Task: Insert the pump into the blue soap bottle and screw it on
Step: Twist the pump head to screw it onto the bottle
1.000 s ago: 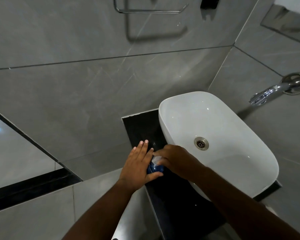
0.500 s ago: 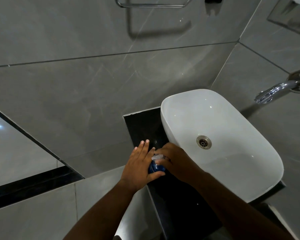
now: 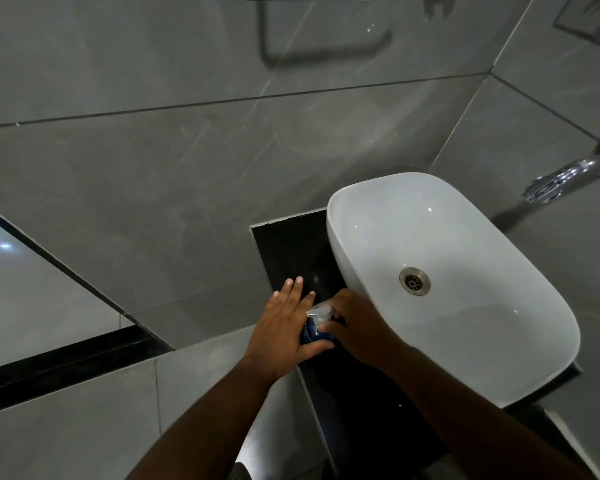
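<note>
Left hand [image 3: 281, 334] clasps the blue bottle [image 3: 312, 336]; right hand [image 3: 357, 327] pinches its pump [image 3: 321, 311].

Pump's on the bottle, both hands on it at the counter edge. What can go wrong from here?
1. The blue soap bottle stands near the front edge of the black counter; a twist might push it off toward the floor.
2. The left hand braces it with flat fingers and a thumb, not a full wrap, so the bottle may spin with the pump rather than tighten.
3. The right hand hides the collar, so cross-threading could go unnoticed.
</note>
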### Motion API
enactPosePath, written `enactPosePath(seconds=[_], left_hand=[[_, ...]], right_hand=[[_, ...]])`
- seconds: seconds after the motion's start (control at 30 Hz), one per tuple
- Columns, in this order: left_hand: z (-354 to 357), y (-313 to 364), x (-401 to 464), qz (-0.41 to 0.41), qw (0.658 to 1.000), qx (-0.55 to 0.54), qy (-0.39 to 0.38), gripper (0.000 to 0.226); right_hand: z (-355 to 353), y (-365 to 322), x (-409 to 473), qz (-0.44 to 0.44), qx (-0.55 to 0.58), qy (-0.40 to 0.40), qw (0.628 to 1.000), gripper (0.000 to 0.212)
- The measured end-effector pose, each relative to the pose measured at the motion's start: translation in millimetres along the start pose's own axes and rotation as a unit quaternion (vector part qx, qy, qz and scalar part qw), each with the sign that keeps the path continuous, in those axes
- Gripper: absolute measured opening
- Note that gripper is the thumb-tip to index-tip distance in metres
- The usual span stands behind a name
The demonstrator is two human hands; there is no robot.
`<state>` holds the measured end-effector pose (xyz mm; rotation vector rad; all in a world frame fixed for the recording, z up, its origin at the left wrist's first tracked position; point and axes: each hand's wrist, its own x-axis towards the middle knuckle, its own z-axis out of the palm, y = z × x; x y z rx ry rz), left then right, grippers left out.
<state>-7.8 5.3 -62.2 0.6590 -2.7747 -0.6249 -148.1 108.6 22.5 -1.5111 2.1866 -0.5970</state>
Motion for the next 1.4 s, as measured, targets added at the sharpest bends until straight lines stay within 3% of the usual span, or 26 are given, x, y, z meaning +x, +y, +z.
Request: enactPosePath(seconds=[0.13,0.2,0.27,0.43,0.57,0.77,1.0,1.23,1.33,1.4], left_hand=[[-0.5,3.6,-0.8,-0.007,0.999,-0.049,-0.016,0.099],[-0.8,5.8,-3.6,-0.035,0.993,-0.105,-0.034,0.106],[-1.6,6.0,-7.5,-0.081,0.983,-0.161,-0.039,0.113],[-1.0,3.7,-6.5,-0.094,0.971,-0.221,0.008,0.089],[-8.1,-9.5,12.2,-0.108,0.961,-0.253,0.025,0.083],[-29.1,-58.0,67.1,-0.155,0.942,-0.29,0.062,0.074],[-50.8,-119.5,131.7,-0.166,0.944,-0.271,0.091,0.066],[-55.5,-138.2,150.3,-0.18,0.94,-0.279,0.081,0.07],[-58.1,-137.8,152.9,-0.183,0.934,-0.295,0.083,0.077],[-58.3,-139.5,152.5,-0.191,0.938,-0.279,0.078,0.08]], right_hand=[[12.9,3.5,-15.5,0.019,0.031,0.054,0.998,0.031],[20.0,4.3,-22.9,0.077,0.11,0.065,0.989,0.041],[25.9,4.1,-25.4,0.117,0.206,0.061,0.97,0.038],[34.7,3.7,-16.3,0.12,0.299,0.067,0.944,0.03],[35.4,-1.9,11.5,0.111,0.341,0.073,0.931,0.029],[34.6,-12.4,96.1,0.082,0.258,0.09,0.958,0.021],[40.8,-19.9,189.6,0.082,0.269,0.142,0.949,0.025],[35.6,-26.3,217.1,0.077,0.27,0.115,0.953,0.034],[3.8,-44.5,211.0,0.055,0.215,0.178,0.959,0.032],[-45.4,-60.8,201.0,0.007,0.276,0.243,0.93,0.023]])
